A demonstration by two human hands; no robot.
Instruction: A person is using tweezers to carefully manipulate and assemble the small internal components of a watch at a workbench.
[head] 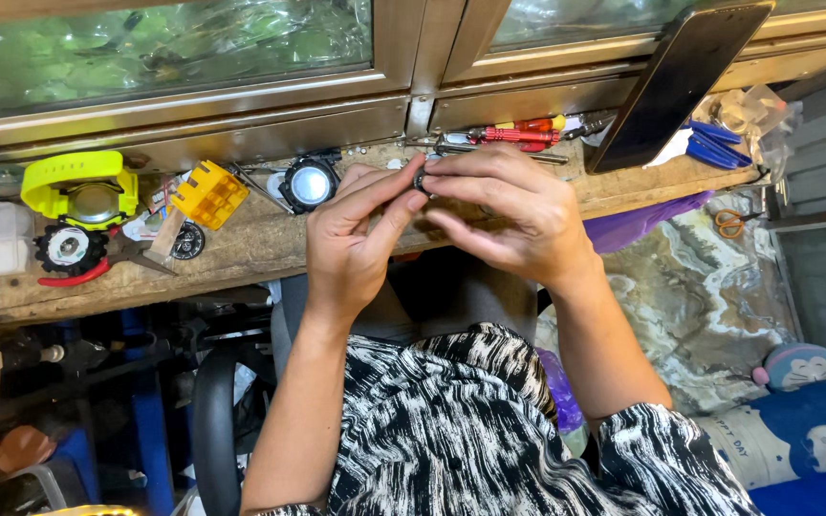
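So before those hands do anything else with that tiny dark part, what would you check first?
1. Small dark part pinched by both hands: ok.
2. Left hand fingertips on it: ok.
3. Right hand covers most of it; its condition: cannot tell.
4. Red-handled screwdriver lying close on the wooden bench: ok.
5. Black watch case sits apart from the hands: ok.

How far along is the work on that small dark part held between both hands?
Done: a yellow watch and a round black watch case lie apart on the wooden bench, screwdrivers beside them. In hand: left hand and right hand pinch a small dark round part. Left: the part is not yet set down or fitted.
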